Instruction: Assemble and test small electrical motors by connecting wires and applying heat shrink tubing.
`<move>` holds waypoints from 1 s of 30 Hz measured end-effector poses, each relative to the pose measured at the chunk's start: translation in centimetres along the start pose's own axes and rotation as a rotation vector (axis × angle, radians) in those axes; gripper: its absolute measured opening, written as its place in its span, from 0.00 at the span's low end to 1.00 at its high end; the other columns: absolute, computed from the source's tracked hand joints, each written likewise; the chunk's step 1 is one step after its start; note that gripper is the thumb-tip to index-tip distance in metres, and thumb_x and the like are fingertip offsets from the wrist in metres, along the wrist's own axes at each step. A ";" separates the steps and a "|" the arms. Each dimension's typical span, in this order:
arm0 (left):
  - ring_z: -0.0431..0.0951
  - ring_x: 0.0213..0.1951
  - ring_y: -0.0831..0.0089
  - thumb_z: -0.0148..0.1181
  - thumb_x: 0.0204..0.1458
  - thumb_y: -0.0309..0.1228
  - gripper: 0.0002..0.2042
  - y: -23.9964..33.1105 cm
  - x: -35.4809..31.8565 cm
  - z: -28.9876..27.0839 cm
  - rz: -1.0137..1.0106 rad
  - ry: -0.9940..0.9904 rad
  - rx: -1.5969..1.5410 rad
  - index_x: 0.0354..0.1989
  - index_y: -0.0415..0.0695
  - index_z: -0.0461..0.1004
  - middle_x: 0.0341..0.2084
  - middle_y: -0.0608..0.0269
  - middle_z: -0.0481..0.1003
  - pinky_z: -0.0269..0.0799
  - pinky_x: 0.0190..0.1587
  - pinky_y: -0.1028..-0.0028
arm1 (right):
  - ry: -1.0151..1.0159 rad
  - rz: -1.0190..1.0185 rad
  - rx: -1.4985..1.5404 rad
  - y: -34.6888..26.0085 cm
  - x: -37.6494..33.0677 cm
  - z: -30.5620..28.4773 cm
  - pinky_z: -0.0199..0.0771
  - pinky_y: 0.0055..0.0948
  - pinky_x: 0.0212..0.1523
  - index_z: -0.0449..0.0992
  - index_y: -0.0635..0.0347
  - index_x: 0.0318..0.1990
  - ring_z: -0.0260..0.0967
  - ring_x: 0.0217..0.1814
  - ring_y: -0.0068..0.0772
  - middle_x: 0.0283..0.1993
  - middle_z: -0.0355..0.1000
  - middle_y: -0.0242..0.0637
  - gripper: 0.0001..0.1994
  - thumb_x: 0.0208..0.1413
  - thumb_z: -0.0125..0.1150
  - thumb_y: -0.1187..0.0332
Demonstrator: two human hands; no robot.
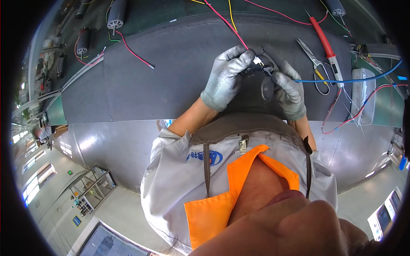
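My left grip [228, 74], in a grey glove, pinches the end of a red wire [230, 26] just above a small white connector [257, 60]. My right grip [290, 87], gloved too, has its fingers bent around a small black part [268, 70] next to that connector – my fingers hide just how it is held. All this hangs over the near edge of the dark tabletop's [141, 98] middle, close to my apron [252, 121]. A blue wire [350, 80] runs from my right fingers off to the right, across the scissors [314, 59] and a red-handled tool [323, 38]. A clear plastic box [363, 96] sits farther right. Far left lies a grey motor [116, 17]. The only writing near me is on my grey jacket [171, 187] – a blue oval logo [212, 158] beside blue lettering.
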State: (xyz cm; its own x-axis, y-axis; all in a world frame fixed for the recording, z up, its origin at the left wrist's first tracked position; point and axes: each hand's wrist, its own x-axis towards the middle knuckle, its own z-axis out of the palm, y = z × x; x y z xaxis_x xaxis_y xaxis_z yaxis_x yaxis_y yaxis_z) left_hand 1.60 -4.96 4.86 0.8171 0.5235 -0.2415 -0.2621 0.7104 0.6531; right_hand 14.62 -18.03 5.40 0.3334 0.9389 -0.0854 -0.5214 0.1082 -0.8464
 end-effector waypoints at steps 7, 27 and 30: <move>0.81 0.41 0.74 0.58 0.63 0.29 0.09 0.4 -0.5 0.1 -0.030 -0.011 -0.044 0.45 0.36 0.77 0.39 0.58 0.82 0.75 0.48 0.75 | -0.017 -0.037 0.094 0.6 0.2 0.3 0.73 0.25 0.27 0.60 0.69 0.70 0.72 0.26 0.25 0.50 0.78 0.44 0.31 0.60 0.55 0.66; 0.79 0.50 0.54 0.53 0.66 0.34 0.15 -0.9 0.6 -3.2 0.202 -0.100 -0.192 0.51 0.33 0.73 0.49 0.41 0.77 0.74 0.55 0.58 | 0.307 -0.431 -1.703 -5.3 0.2 -10.4 0.71 0.43 0.57 0.68 0.57 0.66 0.71 0.59 0.55 0.61 0.72 0.49 0.32 0.53 0.68 0.63; 0.77 0.53 0.49 0.52 0.66 0.34 0.16 0.5 -0.3 -4.1 0.206 -0.103 -0.149 0.52 0.31 0.73 0.52 0.38 0.75 0.70 0.60 0.53 | 0.595 -0.116 -1.841 -6.3 -0.7 -20.2 0.73 0.48 0.47 0.68 0.54 0.66 0.74 0.46 0.57 0.46 0.76 0.54 0.26 0.59 0.61 0.69</move>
State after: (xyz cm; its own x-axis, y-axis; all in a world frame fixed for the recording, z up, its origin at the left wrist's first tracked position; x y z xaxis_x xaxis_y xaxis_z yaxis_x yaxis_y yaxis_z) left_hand -0.85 -2.84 2.34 0.7846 0.6190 -0.0350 -0.4949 0.6593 0.5660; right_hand 33.51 -26.00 0.23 0.6894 0.6967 0.1986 0.7228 -0.6428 -0.2539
